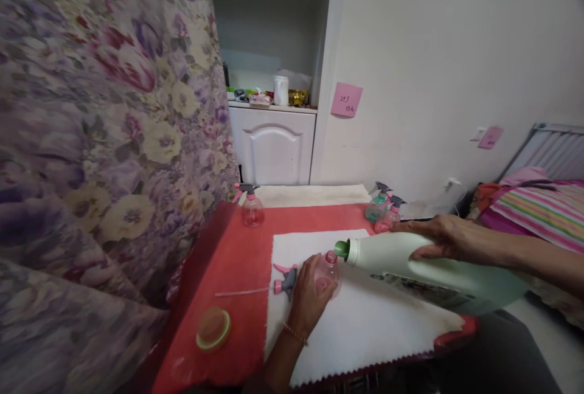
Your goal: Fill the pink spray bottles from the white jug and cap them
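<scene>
My left hand [308, 297] is closed around a small clear pink bottle [332, 272], which stands on the white cloth with its neck uncapped. Gripped by its handle, a large pale green jug [396, 254] lies tilted nearly level in my right hand [442, 239]. The jug's green pouring spout [341, 248] is right at the bottle's mouth; whether liquid is running cannot be made out. Left of my left hand lies a grey and pink spray head [286, 281] with its long thin tube pointing left. A round cap with a pale rim [213, 328] rests on the red cloth.
One pink spray bottle [252, 210] stands at the back left of the red cloth [237, 272]. A green spray bottle [375, 207] and another pink spray bottle [389, 217] stand at the back right. A floral curtain [114, 138] hangs on the left; a bed [542, 199] is at right.
</scene>
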Motion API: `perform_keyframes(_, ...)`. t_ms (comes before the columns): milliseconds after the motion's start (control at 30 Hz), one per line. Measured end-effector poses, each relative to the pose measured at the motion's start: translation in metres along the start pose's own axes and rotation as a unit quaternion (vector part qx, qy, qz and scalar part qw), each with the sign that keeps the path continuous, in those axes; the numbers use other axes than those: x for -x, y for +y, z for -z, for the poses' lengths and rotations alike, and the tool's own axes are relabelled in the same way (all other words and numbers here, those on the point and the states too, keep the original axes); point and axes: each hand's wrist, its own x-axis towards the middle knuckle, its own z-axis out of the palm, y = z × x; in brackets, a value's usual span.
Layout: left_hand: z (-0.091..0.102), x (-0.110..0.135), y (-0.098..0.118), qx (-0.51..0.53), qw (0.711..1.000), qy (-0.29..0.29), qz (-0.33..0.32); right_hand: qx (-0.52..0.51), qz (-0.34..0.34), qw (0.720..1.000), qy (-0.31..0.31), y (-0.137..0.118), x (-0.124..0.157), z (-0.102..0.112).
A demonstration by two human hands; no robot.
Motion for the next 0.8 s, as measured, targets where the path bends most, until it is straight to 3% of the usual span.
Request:
perform_keyframes(100,0.000,-0.001,0.000,0.002,1.000,-0.004,0.002,0.059,0.017,0.991,-0.115,-0.007,-0.002,0.004)
perform_keyframes(467,-0.001,-0.001,-0.001,0.009,1.000,-0.007,-0.001,0.110,0.074,0.982,-0.133,-0.020,-0.010,0.010)
perform_keyframes(800,-0.001,0.000,-0.002,0.026,1.000,0.003,-0.011,0.171,0.079,0.973,-0.135,-0.021,-0.015,0.011)
